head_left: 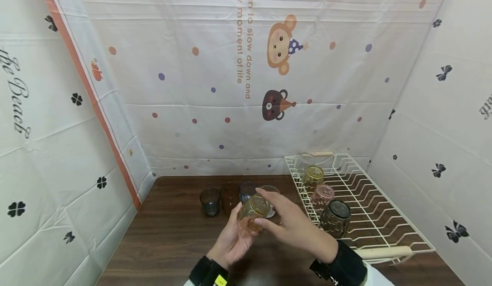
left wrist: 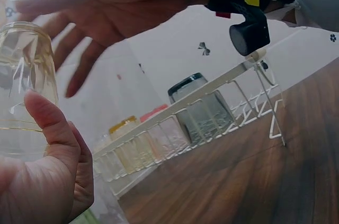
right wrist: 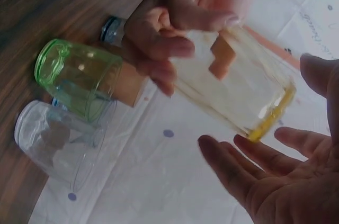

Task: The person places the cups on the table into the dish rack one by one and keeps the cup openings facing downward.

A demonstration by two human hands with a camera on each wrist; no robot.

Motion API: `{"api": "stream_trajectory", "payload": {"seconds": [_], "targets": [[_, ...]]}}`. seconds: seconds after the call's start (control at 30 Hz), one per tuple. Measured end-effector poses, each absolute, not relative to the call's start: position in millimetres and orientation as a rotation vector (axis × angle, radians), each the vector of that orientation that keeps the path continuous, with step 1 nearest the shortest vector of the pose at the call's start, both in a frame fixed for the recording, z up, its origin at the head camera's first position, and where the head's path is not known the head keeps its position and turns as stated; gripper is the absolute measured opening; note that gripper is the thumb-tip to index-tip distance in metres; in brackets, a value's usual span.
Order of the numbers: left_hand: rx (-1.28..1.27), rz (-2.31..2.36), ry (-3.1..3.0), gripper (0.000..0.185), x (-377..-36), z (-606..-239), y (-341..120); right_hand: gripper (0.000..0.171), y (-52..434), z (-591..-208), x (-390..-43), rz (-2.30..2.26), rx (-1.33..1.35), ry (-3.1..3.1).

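Left hand: the left hand (head_left: 230,241) grips a pale amber ribbed drinking glass (head_left: 253,213), fingers and thumb curled round its wall; the left wrist view shows the thumb (left wrist: 50,123) pressed on the side of the glass.
Amber glass: held tilted above the dark brown wooden worktop (head_left: 165,239), its rim turned up and away from the person, just in front of the row of glasses.
Right hand: the right hand (head_left: 292,224) hovers just beside the amber glass with straight, spread fingers (right wrist: 241,173); whether the fingertips touch the rim I cannot tell. It holds nothing.
Row on worktop: a dark grey glass (head_left: 210,201), a brown glass (head_left: 229,196), a bluish glass (head_left: 247,191) and a clear glass (head_left: 269,192) stand close together behind the hands. In the right wrist view a green-looking glass (right wrist: 77,78) and the clear one (right wrist: 53,139) show beside the held glass.
Rack: a white wire dish rack (head_left: 369,200) sits on the right part of the worktop, near the right hand.
In the rack: a clear glass (head_left: 305,161), a yellow glass (head_left: 313,177), a pink glass (head_left: 322,196) and a smoky grey glass (head_left: 335,217) sit upside down in one line along its left side.
Backdrop: white printed cloth (head_left: 215,85) with bears and dots hangs round the worktop.
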State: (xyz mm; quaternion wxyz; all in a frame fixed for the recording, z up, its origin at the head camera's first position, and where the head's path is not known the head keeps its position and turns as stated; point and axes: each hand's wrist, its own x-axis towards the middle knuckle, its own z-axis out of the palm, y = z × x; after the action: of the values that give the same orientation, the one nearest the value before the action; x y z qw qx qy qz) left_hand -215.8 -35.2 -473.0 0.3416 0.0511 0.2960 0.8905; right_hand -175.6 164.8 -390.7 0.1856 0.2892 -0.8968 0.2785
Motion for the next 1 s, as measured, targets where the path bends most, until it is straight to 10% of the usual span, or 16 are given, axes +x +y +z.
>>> {"api": "stream_trajectory", "payload": {"seconds": [1.0], "targets": [[0.198, 2.176, 1.314, 0.066, -201.5, -482.6, -29.0, 0.055, 187.4, -385.4, -157.1, 0.74, 0.787, -2.49]]}}
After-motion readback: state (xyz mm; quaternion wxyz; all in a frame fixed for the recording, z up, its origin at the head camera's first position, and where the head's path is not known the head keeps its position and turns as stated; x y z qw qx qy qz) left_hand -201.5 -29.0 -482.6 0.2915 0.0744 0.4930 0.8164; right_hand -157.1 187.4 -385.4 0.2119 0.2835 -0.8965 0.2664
